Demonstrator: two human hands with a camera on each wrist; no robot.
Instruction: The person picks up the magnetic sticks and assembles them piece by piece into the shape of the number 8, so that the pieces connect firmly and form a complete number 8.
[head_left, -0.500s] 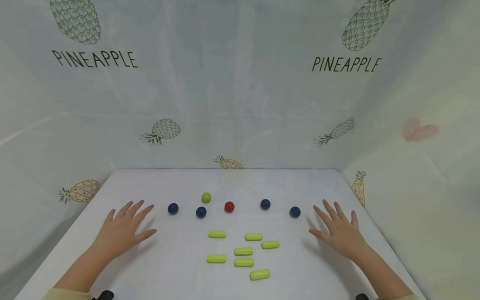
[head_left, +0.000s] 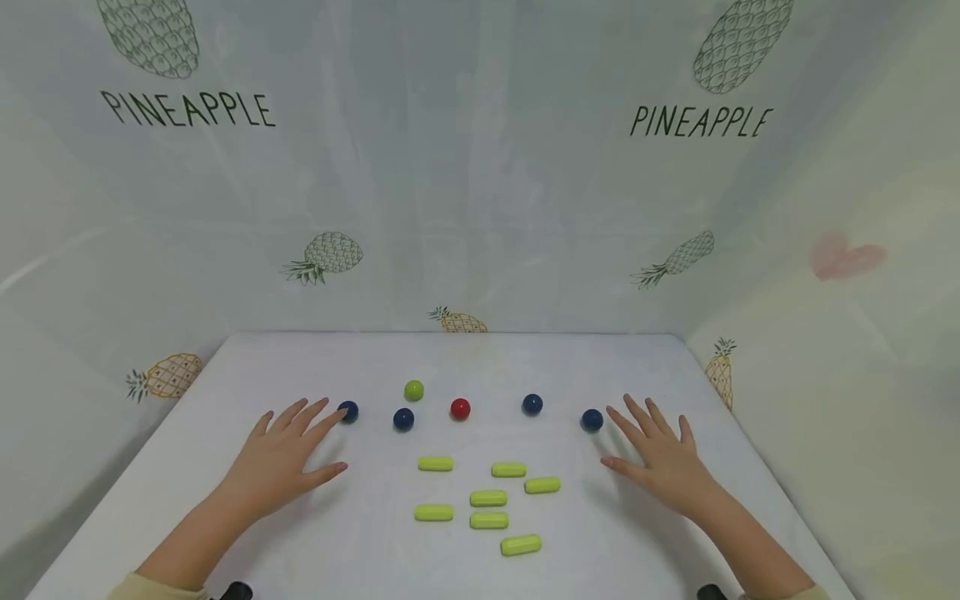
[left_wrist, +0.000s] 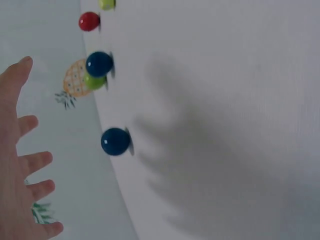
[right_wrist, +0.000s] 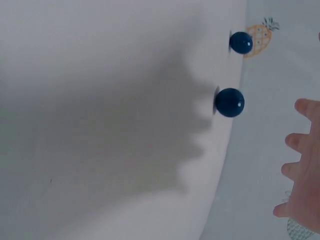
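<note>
My left hand [head_left: 279, 468] hovers above the left part of the table with its fingers spread. Its index fingertip overlaps the leftmost blue ball [head_left: 350, 412] in the head view, while the left wrist view has that blue ball [left_wrist: 115, 141] apart from the fingers. On the other side my right hand [head_left: 670, 468], also spread and holding nothing, is raised near the rightmost blue ball [head_left: 592, 420]. Between the hands lie a second blue ball [head_left: 403, 419], a green ball [head_left: 414, 390], a red ball [head_left: 460, 409] and another blue ball [head_left: 532, 405].
Several yellow-green sticks [head_left: 489, 498] lie scattered on the white table [head_left: 360, 550] in front of the balls. A pale curtain [head_left: 480, 183] printed with pineapples hangs behind the table and along its sides.
Both hands have moved inward over the table, the left one to the right and the right one slightly to the left. The balls and sticks lie as before.
</note>
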